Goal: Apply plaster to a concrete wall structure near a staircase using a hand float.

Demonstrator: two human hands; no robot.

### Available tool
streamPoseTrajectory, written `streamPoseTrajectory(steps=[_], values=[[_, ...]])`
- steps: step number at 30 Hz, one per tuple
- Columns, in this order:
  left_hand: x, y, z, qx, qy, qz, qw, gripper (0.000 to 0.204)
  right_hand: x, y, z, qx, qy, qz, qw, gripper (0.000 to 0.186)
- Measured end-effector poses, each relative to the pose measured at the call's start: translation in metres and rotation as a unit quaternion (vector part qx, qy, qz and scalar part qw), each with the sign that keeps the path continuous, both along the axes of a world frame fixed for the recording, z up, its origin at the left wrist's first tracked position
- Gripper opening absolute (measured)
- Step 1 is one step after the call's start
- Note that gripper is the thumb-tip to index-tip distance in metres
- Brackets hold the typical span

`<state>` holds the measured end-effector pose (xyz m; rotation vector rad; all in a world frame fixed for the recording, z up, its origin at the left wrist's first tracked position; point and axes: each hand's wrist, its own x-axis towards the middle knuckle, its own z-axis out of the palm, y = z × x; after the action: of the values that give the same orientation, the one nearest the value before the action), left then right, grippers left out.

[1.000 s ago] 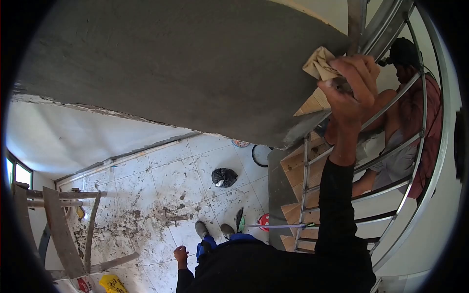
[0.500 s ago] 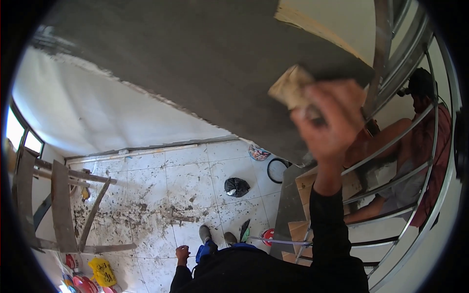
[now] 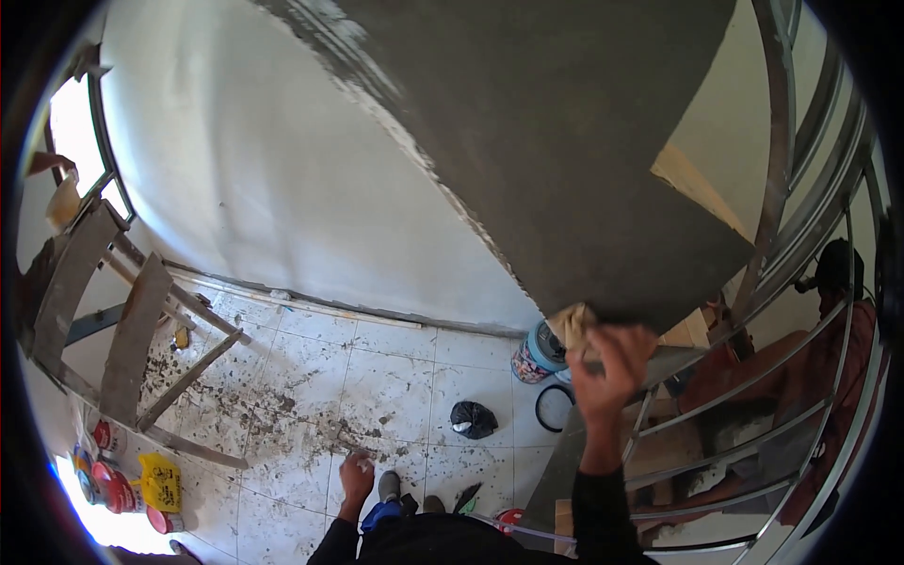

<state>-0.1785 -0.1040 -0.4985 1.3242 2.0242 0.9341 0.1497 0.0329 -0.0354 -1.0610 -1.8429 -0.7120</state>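
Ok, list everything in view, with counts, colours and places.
Plastered slab: one, dark grey, top centre
Folded sheet: one, tan, at slab's lower tip
Wall: one, white, left of slab
Curved metal railing: one, silver, right side
Wooden plank frame: one, brown, left
Window: one, bright panes, upper left
Tiled floor: one, stained white, below
Plastic bag: one, black, floor centre
Round bucket: one, blue rim, below slab's tip
Thin ring: one, black, right of bag
Plastic container: one, yellow, lower left
Round tubs: at least three, red, lower left
Other person: one, maroon clothing, behind railing
Another person's hand: one, upper left edge
Left hand: one, black sleeve, lower centre
Right hand: one, black sleeve, holding sheet
Shoes: two, grey, lower centre
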Motion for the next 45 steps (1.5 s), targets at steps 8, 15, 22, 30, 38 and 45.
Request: streamPoseTrajectory(steps=[8,15,22,30,38,45], values=[[0.065,0.139,0.478,0.537,0.149,-0.086,0.826,0.067,-0.016,-0.037,-0.089,-0.089,0.361,0.039,0.927,0.018],[0.087,0.177,0.564,0.521,0.308,-0.043,0.795,0.083,-0.007,-0.066,-0.089,-0.201,0.381,0.039,0.902,0.019],[0.064,0.185,0.589,0.55,0.313,0.048,0.773,0.09,-0.02,-0.028,0.02,0.027,0.055,0.037,0.997,0.024],[0.02,0.114,0.482,0.6,0.105,0.105,0.786,0.063,-0.075,0.018,0.08,0.173,-0.004,0.012,0.985,0.022],[-0.003,0.041,0.246,0.252,-0.012,-0.13,0.959,0.063,-0.224,0.067,0.224,0.336,0.007,0.04,0.941,0.016],[-0.114,0.032,0.064,0.007,0.06,-0.168,0.984,0.067,-0.318,0.068,0.33,0.3,0.043,-0.012,0.953,0.016]])
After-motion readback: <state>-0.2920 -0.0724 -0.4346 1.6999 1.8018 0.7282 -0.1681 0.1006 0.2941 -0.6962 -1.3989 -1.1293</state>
